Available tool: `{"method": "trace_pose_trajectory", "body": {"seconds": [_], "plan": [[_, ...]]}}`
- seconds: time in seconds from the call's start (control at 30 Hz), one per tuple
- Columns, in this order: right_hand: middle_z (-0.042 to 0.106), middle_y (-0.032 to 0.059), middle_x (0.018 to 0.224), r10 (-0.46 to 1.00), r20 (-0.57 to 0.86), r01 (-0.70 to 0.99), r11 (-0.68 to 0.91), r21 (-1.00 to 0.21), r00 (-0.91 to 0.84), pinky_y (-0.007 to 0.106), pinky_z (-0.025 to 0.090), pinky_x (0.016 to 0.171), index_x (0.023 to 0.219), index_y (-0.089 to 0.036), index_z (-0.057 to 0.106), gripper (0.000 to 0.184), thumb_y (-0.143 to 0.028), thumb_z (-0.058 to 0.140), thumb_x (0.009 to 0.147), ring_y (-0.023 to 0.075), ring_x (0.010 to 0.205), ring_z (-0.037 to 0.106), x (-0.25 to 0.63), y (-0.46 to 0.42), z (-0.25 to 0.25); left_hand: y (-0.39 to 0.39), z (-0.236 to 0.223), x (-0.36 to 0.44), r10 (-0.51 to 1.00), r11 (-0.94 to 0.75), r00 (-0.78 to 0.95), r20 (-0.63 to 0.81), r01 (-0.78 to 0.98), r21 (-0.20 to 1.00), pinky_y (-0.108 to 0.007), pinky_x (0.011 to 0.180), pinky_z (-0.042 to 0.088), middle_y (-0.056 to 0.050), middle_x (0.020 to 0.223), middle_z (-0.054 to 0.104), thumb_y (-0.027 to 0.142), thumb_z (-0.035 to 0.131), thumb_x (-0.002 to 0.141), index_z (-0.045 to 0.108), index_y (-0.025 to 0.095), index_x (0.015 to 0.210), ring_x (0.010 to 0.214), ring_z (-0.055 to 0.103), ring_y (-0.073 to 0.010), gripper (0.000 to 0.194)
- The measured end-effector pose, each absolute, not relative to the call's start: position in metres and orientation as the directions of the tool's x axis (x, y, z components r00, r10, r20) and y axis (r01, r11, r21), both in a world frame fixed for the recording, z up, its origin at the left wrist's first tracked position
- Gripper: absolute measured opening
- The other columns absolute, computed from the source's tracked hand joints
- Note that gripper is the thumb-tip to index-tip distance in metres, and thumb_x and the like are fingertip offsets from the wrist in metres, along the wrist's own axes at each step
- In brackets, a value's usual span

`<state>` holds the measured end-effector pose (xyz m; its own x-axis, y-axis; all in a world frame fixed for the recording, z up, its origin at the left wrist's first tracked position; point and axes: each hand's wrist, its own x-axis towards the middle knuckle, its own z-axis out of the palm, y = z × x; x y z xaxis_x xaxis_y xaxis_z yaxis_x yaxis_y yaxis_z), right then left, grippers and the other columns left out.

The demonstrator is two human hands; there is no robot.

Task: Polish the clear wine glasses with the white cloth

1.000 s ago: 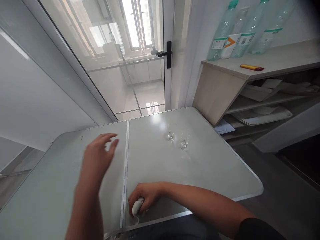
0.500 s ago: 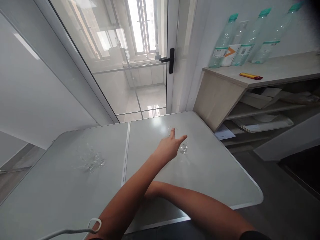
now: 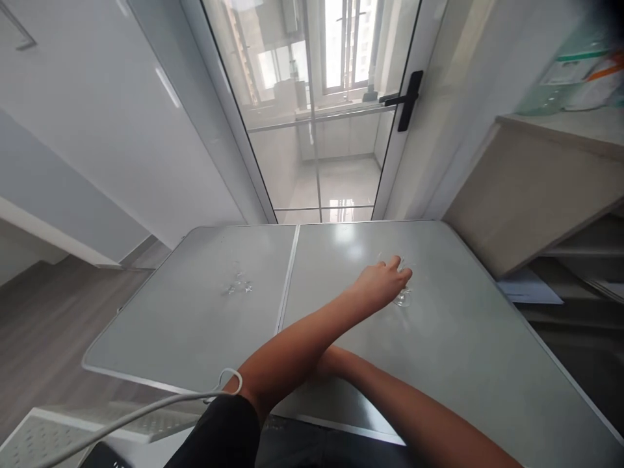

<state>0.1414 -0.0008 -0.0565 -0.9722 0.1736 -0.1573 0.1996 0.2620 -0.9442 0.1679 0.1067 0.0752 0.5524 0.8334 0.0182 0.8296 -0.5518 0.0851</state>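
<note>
Fingers [image 3: 394, 262] bent and slightly apart, your left hand [image 3: 379, 285] reaches over the right half of a pale grey, metal-edged folding table [image 3: 458, 364]. Clear, glass-like pieces [image 3: 402, 299] show beside and beneath the fingertips; whether your fingers clamp on one cannot be told, as the hand covers part of them. Your left forearm crosses above your right one, and your right hand is hidden behind it, so the state of its fingers and anything it holds cannot be told.

On the table's left half, across the silvery centre seam [image 3: 288, 278], sits a small cluster of clear, shiny pieces [image 3: 238, 285], well apart from your hands. A white cable [image 3: 146, 411] loops near your left elbow, by your black sleeve [image 3: 221, 432]. Beyond the table's far edge stands a glass-panelled door [image 3: 341, 140] with a black lever handle [image 3: 409, 101]. To the right, green-tinted plastic bottles [image 3: 560, 78], partly cut off, rest atop a light wooden shelf unit [image 3: 536, 188], with a white sheet of paper [image 3: 531, 288] lying lower down.
</note>
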Motion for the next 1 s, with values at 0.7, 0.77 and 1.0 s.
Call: {"method": "trace_pose_trajectory", "body": {"seconds": [0.7,0.77,1.0], "plan": [[0.069,-0.0003,0.084,0.082,0.188,-0.178,0.111,-0.978,-0.979,0.023,0.049,0.077,0.089,-0.016,0.076,0.03,-0.005,0.061,0.066,0.014,0.078,0.062,0.143,0.002,-0.039,-0.095,0.079,-0.059,0.932,0.231,-0.285,0.225,0.944,0.237,-0.025,0.065,0.047,-0.006,0.116,0.056,0.014,0.046,0.1,0.057,0.021,0.095,0.087,0.066,-0.0159,0.014],[0.067,0.0005,0.084,0.08,0.199,-0.189,0.118,-0.975,-0.977,0.024,0.049,0.076,0.088,-0.016,0.076,0.026,-0.007,0.063,0.067,0.0145,0.078,0.061,0.143,0.002,-0.039,-0.104,0.076,-0.07,0.916,0.288,-0.336,0.219,0.931,0.223,-0.025,0.063,0.046,-0.006,0.115,0.057,0.016,0.046,0.1,0.057,0.021,0.094,0.085,0.066,-0.016,0.014],[0.065,0.0014,0.082,0.102,0.226,-0.213,0.131,-0.968,-0.969,0.025,0.047,0.073,0.086,-0.017,0.075,0.025,-0.008,0.062,0.067,0.0156,0.078,0.061,0.141,0.001,-0.041,-0.107,0.068,-0.095,0.878,0.418,-0.436,0.196,0.899,0.128,-0.025,0.058,0.042,-0.006,0.115,0.058,0.017,0.047,0.1,0.059,0.021,0.098,0.076,0.064,-0.0155,0.013]]}}
